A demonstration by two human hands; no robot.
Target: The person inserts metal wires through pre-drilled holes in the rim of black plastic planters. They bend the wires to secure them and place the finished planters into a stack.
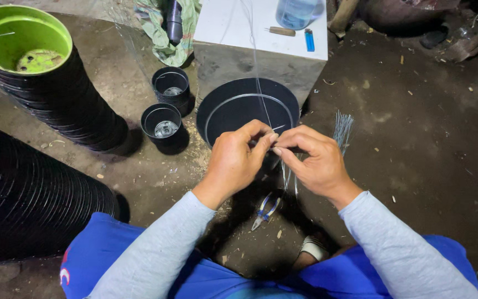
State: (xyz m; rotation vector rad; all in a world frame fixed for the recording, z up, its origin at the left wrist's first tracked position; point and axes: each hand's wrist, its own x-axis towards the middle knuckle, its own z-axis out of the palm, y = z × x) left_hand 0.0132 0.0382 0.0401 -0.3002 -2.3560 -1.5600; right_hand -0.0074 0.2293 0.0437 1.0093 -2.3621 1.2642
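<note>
My left hand and my right hand meet fingertip to fingertip over the near rim of a black round pot. Both pinch a thin metal wire that runs up from the fingers across the pot; more strands hang down below my hands. A wire ring lies around the inside of the pot. A bundle of cut wires stands just right of my right hand. Blue-handled pliers lie on the ground under my hands.
A tall stack of black pots topped by a green one stands at far left, another lying stack nearer. Two small black pots hold metal pieces. A white block behind carries a bottle, a lighter and a tool handle.
</note>
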